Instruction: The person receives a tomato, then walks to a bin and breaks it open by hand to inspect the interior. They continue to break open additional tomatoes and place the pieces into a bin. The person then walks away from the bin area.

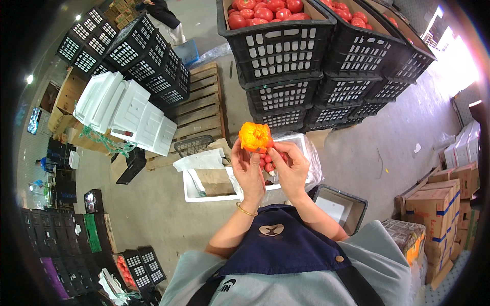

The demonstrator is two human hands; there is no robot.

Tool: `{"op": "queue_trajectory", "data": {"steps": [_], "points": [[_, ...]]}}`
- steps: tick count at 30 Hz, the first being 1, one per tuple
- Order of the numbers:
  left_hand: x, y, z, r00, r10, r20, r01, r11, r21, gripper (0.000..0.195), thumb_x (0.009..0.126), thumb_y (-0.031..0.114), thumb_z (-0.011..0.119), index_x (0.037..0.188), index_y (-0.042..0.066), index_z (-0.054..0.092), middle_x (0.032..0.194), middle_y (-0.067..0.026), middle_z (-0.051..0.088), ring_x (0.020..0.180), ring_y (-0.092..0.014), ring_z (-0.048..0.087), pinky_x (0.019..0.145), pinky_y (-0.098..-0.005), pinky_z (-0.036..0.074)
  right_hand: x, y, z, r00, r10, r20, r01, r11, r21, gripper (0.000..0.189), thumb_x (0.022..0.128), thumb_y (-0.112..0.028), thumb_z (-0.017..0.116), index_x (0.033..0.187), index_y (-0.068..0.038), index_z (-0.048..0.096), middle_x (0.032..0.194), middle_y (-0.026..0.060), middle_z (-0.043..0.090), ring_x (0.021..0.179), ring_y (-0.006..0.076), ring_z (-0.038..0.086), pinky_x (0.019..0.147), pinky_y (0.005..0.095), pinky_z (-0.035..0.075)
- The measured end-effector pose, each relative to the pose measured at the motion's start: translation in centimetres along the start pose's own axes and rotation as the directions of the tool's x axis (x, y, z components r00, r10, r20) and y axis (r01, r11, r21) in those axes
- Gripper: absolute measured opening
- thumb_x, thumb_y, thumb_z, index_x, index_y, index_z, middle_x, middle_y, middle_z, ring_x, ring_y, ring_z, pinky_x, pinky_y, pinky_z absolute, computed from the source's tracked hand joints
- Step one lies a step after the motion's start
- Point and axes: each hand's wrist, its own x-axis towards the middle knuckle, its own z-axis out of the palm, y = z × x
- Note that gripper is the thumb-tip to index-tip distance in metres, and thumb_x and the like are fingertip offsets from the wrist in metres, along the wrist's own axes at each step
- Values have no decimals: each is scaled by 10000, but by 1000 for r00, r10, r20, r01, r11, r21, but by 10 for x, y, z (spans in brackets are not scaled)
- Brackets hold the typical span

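Between both hands I hold a bright orange fruit (254,137) whose upper side looks rough and torn open; a redder patch shows at its lower right. My left hand (248,172) grips it from the left, thumb against its lower edge. From the right, the fingertips and thumb of my right hand (291,168) touch its reddish side. Beneath my hands, several small red round fruits (268,167) lie in a white box covered partly by clear plastic (316,162); my hands hide much of it. Beside that box sits a white foam box (191,191) with brown paper (217,181) inside.
Stacked black crates (285,48) of tomatoes (264,13) stand ahead. To the left are a wooden pallet (203,101) and white foam boxes (132,105). A black-rimmed crate (340,202) is close on my right, cardboard boxes (430,206) farther out. Another person (164,15) stands at the back.
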Motion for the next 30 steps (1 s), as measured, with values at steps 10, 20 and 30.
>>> {"op": "queue_trajectory", "data": {"steps": [10, 20, 30], "points": [[3, 8, 4, 965, -262, -18, 253, 948, -195, 340, 867, 89, 579, 1171, 42, 435, 1084, -66, 552, 927, -132, 567, 757, -234, 496, 6, -7, -2, 989, -144, -43, 125, 947, -295, 57, 799, -39, 646, 837, 3, 639, 725, 51, 598, 569, 64, 522, 503, 204, 419], [8, 7, 12, 933, -347, -93, 314, 913, -259, 237, 885, 104, 556, 1098, 50, 468, 1085, -65, 558, 998, -162, 558, 847, -283, 475, 13, -2, -3, 996, 41, -78, -47, 996, -77, 97, 782, -37, 654, 856, 22, 634, 806, 99, 648, 699, 131, 608, 636, 233, 481], [14, 14, 20, 935, -349, 60, 352, 898, -263, 301, 906, 140, 520, 1186, 43, 466, 1168, -94, 537, 1099, -207, 517, 953, -326, 419, 22, -16, -10, 977, 209, -40, -196, 957, 215, 131, 823, -59, 627, 912, 36, 625, 831, 47, 639, 758, 84, 578, 691, 215, 463]]}}
